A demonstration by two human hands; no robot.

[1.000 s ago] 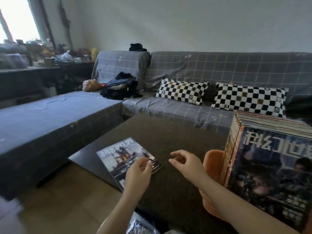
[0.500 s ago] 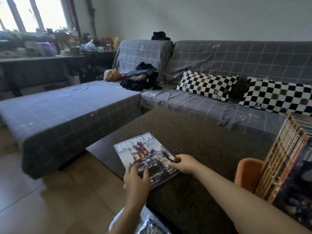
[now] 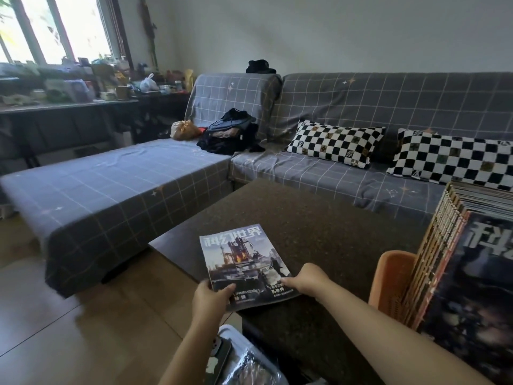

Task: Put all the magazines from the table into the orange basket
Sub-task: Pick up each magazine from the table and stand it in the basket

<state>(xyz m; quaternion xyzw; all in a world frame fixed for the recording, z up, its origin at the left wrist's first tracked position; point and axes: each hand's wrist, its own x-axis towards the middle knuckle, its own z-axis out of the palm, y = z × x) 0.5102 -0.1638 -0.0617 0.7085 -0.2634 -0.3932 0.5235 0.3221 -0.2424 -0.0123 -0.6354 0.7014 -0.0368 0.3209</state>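
I am in a home living room. An L-shaped sofa (image 3: 361, 112) under a grey checked cover fills the far side, with two black-and-white checkered cushions (image 3: 336, 143) leaning on its back and a heap of dark clothes (image 3: 230, 132) in its corner. A window (image 3: 55, 26) on the left lights a long side shelf (image 3: 63, 107) crowded with household odds and ends. A low dark surface (image 3: 319, 234) stands before the sofa on a wooden floor (image 3: 69, 334).

One magazine (image 3: 244, 266) lies loose; one orange basket (image 3: 390, 276) holds a packed row too tight to count. Two checkered pillows (image 3: 334, 142), two hands (image 3: 212, 300).
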